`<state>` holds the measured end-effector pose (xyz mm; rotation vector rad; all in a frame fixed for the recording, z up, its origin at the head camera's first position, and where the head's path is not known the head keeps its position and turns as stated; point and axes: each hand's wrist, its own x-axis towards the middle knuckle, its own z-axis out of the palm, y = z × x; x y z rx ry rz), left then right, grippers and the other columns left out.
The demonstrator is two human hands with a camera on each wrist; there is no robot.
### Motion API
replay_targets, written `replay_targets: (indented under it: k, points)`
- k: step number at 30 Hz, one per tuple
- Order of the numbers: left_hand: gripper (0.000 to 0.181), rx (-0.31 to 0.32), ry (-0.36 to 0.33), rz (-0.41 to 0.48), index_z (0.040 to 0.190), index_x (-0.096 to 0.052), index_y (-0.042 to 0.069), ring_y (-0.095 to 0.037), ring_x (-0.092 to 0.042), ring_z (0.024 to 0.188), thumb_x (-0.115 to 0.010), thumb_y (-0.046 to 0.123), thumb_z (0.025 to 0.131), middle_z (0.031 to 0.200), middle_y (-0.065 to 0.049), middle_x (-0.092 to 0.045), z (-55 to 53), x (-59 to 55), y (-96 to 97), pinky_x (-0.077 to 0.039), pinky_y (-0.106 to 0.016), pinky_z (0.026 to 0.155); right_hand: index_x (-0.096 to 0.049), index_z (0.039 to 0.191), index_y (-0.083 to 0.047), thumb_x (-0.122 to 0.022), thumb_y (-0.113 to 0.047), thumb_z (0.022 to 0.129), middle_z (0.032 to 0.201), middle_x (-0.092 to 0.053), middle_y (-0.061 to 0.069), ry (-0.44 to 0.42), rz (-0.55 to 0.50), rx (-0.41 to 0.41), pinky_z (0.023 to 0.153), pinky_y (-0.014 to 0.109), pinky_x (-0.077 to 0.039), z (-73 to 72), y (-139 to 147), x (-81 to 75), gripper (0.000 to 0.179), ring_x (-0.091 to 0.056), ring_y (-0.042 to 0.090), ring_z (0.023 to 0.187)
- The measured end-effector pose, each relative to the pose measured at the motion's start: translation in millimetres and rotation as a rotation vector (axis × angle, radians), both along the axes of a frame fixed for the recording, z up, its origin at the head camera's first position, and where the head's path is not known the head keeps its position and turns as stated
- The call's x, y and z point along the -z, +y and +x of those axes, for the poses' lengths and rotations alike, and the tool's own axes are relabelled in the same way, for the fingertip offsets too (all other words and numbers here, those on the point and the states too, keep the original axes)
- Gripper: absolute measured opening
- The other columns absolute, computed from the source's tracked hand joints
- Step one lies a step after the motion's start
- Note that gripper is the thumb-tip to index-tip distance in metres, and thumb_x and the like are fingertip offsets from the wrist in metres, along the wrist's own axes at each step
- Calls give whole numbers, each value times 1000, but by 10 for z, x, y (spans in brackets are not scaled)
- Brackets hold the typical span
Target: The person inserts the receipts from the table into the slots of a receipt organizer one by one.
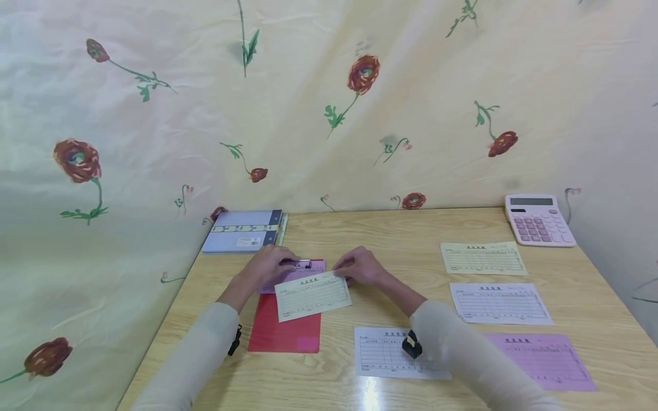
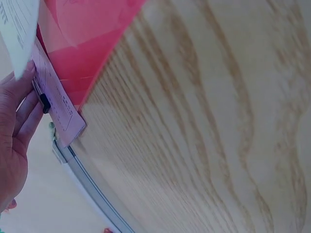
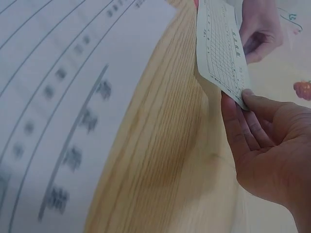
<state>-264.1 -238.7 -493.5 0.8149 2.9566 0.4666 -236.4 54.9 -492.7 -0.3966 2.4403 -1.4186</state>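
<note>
A red clipboard [image 1: 283, 331] lies on the left part of the table, with a pink form [image 2: 63, 109] at its clip end. My left hand [image 1: 267, 264] grips the metal clip [image 1: 304, 264] with thumb and fingers. Between thumb and fingers, my right hand [image 3: 272, 136] pinches a pale green form [image 1: 315, 295] by its upper right corner. That form is tilted over the clipboard and overlaps part of the pink form. In the right wrist view its near end is raised above the table.
To the right lie another pale green form [image 1: 483, 260], a white form [image 1: 501, 303] and a pink form [image 1: 547, 359]. Another white form [image 1: 382, 354] lies partly under the right forearm. Blue notebooks [image 1: 239, 222] sit back left, a calculator [image 1: 540, 220] back right. Flowered cloth [image 1: 308, 114] hangs behind.
</note>
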Motion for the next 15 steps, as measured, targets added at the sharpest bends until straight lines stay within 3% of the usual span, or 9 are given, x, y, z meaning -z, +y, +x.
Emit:
replay_targets:
  k: [9, 15]
  points:
    - [23, 19, 14, 12, 117, -83, 15, -18, -76, 102, -83, 15, 94, 112, -1, -80, -25, -5, 10, -63, -33, 83, -83, 104, 2, -79, -4, 95, 93, -79, 11, -15, -60, 69, 63, 31, -63, -35, -249, 47, 11, -73, 17, 70]
    - [23, 18, 7, -2, 118, -83, 15, -18, -76, 104, -82, 16, 95, 113, -1, -80, -32, -17, 15, -62, -33, 87, -84, 100, 1, -82, -3, 93, 91, -79, 12, -26, -72, 113, 61, 30, -63, -54, -374, 59, 8, -72, 16, 65]
